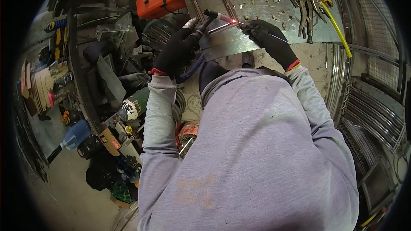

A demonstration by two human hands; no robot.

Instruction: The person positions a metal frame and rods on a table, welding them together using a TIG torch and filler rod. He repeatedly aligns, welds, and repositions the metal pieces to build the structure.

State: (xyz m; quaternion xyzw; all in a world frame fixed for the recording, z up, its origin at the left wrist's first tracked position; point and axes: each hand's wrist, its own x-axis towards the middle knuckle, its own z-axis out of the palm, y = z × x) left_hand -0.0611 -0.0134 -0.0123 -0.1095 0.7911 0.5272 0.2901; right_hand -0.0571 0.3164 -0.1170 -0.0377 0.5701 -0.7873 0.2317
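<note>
My left hand (177, 49), in a black glove, is closed round a welding torch (205, 25). The torch's pink nozzle points right, and a small red glow shows at its tip. Opposite it, my right hand (267, 36), also gloved in black, pinches a thin filler rod (279, 39) whose near end lies close to the glow. Both hands are over the front edge of a metal table (227, 48). A rectangular metal frame (230, 4) lies on the table, with one corner just under the torch tip.
An orange case (160, 1) stands behind my left hand. Locking pliers (303, 15) and a yellow-handled tool (336, 28) lie at the table's right. Small metal pieces (252, 1) are scattered behind my right hand. A gas cylinder (133, 105) is at the lower left, metal racks (376, 107) at the right.
</note>
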